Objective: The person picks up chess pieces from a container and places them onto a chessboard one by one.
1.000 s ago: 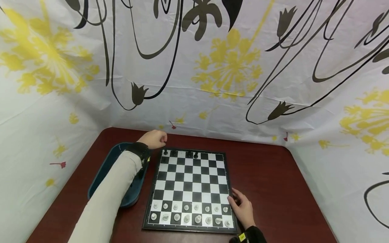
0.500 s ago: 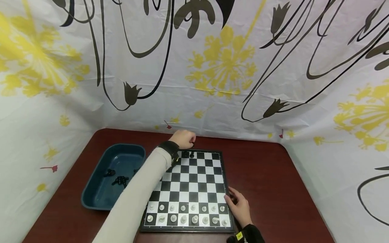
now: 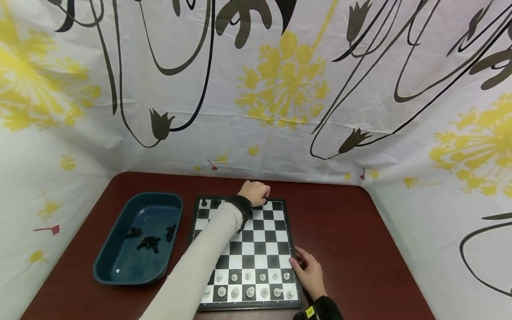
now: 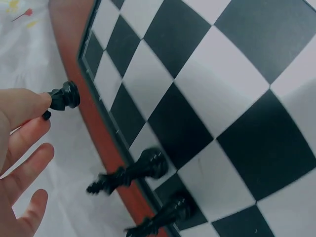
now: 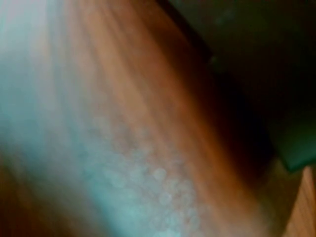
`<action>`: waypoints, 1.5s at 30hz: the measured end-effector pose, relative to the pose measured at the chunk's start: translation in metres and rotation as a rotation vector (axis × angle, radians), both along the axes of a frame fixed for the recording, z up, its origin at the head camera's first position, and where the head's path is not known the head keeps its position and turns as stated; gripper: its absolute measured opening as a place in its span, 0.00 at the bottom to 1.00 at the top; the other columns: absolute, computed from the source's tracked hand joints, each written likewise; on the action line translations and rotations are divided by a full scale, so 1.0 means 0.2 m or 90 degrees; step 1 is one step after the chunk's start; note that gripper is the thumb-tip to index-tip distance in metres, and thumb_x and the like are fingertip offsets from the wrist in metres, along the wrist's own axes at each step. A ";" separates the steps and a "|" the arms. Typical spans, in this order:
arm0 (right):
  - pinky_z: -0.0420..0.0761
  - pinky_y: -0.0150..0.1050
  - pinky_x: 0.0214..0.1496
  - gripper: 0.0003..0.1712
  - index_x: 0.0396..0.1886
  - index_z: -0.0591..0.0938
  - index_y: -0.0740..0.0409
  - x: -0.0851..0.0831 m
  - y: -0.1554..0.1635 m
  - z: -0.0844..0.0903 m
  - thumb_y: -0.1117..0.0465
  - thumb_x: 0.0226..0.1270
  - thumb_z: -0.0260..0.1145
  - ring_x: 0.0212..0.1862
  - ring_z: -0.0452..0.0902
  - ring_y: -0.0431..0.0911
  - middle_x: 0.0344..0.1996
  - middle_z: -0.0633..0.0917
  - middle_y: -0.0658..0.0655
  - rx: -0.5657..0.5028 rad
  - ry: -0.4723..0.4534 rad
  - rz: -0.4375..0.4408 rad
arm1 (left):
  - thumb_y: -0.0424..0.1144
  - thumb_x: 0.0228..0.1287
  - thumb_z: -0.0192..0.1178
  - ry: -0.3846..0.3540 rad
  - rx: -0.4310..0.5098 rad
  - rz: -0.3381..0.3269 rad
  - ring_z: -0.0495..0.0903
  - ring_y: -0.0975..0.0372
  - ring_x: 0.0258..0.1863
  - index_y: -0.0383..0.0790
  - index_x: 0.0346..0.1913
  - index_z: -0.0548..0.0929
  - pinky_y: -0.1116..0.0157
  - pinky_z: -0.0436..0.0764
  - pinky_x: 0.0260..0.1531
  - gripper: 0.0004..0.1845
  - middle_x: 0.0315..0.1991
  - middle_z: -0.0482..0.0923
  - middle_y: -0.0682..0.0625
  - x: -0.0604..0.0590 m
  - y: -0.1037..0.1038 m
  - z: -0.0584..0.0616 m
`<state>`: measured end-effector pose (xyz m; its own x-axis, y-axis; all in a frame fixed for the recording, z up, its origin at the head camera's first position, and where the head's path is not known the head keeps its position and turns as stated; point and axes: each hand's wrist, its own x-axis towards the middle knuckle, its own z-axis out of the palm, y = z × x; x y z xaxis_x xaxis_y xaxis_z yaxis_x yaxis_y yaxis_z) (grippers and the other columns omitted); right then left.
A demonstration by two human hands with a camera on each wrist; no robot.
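Note:
My left hand (image 3: 254, 192) reaches over the chessboard's far edge, toward the right of the back row. In the left wrist view, its thumb and index finger pinch a black knight (image 4: 65, 97), tilted with its base toward the board; the other fingers spread loosely. Two taller black pieces stand on the back row there, one a crowned chess piece (image 4: 153, 163). My right hand (image 3: 310, 273) rests against the right edge of the chessboard (image 3: 259, 249), thumb and fingertips touching the rim. Two rows of white chess pieces (image 3: 250, 292) stand at the near side, partly hidden by the left sleeve.
A blue tray (image 3: 100, 266) with several black chess pieces (image 3: 149, 243) lying in it sits left of the board. More black pieces, such as a black piece (image 3: 204, 202), stand on the far-left squares. Patterned cloth hangs behind the red-brown table (image 3: 340, 231). The right wrist view is blurred.
My left hand has moved right along the board's far edge, from the left corner toward the right squares. The view has shifted, uncovering the tray. My right hand stays at the board's edge.

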<state>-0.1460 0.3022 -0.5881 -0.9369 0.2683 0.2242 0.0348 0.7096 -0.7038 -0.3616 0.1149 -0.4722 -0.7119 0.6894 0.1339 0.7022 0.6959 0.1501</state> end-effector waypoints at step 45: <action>0.74 0.33 0.32 0.22 0.48 0.81 0.55 0.00 0.00 -0.02 0.60 0.49 0.71 0.28 0.73 0.36 0.34 0.85 0.51 0.010 0.036 -0.005 | 0.48 0.63 0.53 -0.019 -0.046 0.060 0.71 0.57 0.56 0.47 0.55 0.76 0.52 0.67 0.53 0.19 0.54 0.74 0.51 -0.05 -0.07 0.10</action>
